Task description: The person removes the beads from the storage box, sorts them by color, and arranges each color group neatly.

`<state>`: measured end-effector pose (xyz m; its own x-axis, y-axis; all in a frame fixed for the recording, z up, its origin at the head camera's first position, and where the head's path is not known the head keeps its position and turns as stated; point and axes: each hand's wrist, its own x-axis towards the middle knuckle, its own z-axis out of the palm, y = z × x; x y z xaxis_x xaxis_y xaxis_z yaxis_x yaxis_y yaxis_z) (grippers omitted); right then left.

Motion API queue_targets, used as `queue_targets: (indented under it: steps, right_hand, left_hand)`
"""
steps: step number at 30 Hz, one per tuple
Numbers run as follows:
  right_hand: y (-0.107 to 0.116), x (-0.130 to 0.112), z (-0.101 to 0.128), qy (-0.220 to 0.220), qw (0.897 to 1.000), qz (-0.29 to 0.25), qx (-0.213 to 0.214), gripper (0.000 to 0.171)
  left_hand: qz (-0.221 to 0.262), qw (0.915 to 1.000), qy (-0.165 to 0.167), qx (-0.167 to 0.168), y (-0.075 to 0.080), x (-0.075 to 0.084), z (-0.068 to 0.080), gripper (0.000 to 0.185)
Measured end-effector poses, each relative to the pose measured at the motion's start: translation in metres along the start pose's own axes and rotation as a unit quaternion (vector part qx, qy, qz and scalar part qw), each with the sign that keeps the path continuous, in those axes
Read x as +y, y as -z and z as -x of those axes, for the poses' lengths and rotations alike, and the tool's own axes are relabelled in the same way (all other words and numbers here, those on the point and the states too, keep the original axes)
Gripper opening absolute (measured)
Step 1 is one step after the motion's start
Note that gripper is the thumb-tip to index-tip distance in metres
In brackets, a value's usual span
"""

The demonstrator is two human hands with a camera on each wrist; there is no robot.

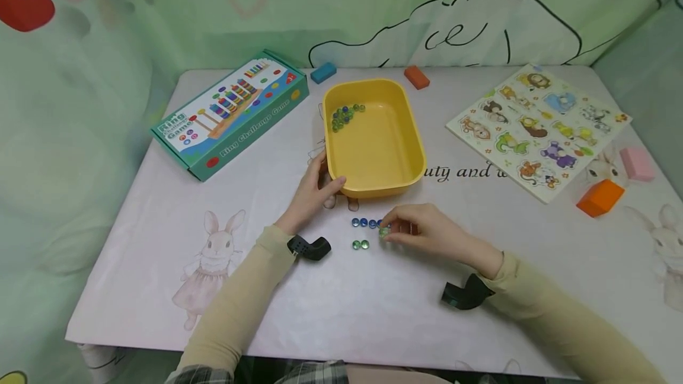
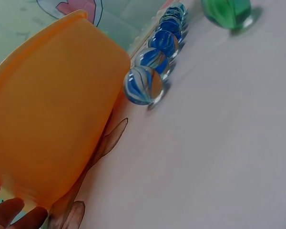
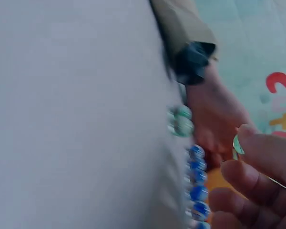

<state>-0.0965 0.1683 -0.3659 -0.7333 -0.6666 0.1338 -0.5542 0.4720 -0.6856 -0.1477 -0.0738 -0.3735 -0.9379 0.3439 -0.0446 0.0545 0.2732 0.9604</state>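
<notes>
Pinched between my right hand's [image 1: 421, 231] thumb and fingertips is a green marble [image 1: 383, 232], low at the centre of the head view, just at the right end of a short row of blue marbles [image 1: 366, 223] on the worktop [image 1: 160, 242]. In the right wrist view the marble shows as a pale green sliver against my fingertip [image 3: 257, 143], so that grip is grasping it. My left hand [image 1: 312, 191] grips the near left corner of the yellow tub [image 1: 373, 135], thumb curled over its rim and fingers against the outer wall; the left wrist view shows those fingertips [image 2: 9, 214] at the tub's lower edge in the bottom left of the frame. Two more green marbles [image 1: 360, 245] lie side by side just below the blue row, apart from both hands. A cluster of marbles [image 1: 344, 114] sits in the tub's upper left corner. A boxed ring game [image 1: 229, 111] lies at the upper left of the worktop, an animal puzzle board [image 1: 539, 129] at the upper right, with an orange block [image 1: 600, 197] and a pink block [image 1: 637, 163] near it
</notes>
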Motion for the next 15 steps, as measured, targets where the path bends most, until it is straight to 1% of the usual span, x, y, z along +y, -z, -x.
queue_targets:
  steps: [2, 4, 7, 10, 15]
  right_hand:
    - [-0.008, 0.000, 0.002, -0.013, 1.000, 0.002, -0.016, 0.014]
    - [-0.016, 0.000, 0.003, -0.027, 0.999, 0.019, -0.027, 0.013]
    - [-0.023, -0.001, 0.003, -0.047, 0.997, 0.049, -0.026, 0.014]
    - [-0.027, -0.002, 0.002, -0.056, 0.995, 0.079, -0.022, 0.014]
    - [-0.030, -0.003, 0.000, -0.060, 0.993, 0.096, -0.026, 0.014]
  left_hand:
    - [0.001, 1.0000, 0.001, 0.000, 0.000, 0.000, 0.000, 0.070]
    - [0.000, 1.0000, 0.003, 0.000, 0.000, 0.000, 0.000, 0.070]
    - [0.003, 1.0000, 0.001, 0.000, 0.000, 0.000, 0.000, 0.070]
    - [0.011, 0.9999, -0.008, -0.002, 0.000, 0.000, -0.001, 0.070]
    - [0.019, 0.9996, -0.020, -0.003, 0.000, -0.004, -0.003, 0.069]
